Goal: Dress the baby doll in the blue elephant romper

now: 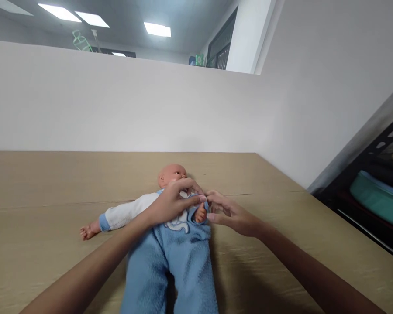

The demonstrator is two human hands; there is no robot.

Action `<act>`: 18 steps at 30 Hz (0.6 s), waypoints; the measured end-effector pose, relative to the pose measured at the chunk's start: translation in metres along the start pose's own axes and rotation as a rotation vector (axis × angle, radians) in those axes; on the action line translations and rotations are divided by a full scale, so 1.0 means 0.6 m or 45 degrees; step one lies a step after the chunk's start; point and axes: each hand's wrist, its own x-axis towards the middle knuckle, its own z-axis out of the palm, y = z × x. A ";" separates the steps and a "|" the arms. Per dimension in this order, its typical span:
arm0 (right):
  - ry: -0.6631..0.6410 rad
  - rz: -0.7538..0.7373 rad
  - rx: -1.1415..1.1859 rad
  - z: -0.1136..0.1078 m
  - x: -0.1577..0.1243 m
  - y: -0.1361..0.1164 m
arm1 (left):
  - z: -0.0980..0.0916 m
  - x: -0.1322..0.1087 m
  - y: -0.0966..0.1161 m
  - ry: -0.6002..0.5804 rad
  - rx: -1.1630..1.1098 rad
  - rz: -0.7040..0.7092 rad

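Note:
A baby doll (172, 174) lies on its back on the wooden table, its head away from me. It wears a fleece outfit (186, 257) with blue trousers, a blue and white top and white sleeves with blue cuffs. Across the doll's chest, my left hand (172, 203) pinches the cuff area of one sleeve between thumb and fingers. From the other side, my right hand (234, 214) has its bent fingers and thumb at the same sleeve. The doll's small hand (201, 213) pokes out of the cuff between my hands. Its other arm (127, 213) stretches out to the left.
The wooden table (46, 179) meets a white partition wall (118, 100) at the back. On the right, beyond the table edge, a black rack (353, 174) holds a teal folded item (380, 198). Ceiling lights show above the partition.

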 end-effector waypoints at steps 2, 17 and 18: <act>0.157 0.045 0.147 0.022 -0.007 0.014 | 0.005 0.003 -0.012 -0.033 -0.058 -0.079; 0.489 0.433 1.010 0.053 0.009 0.069 | 0.032 -0.009 -0.039 -0.068 0.515 -0.097; 0.532 0.466 0.947 0.054 0.012 0.070 | 0.037 -0.008 -0.044 -0.053 0.534 -0.113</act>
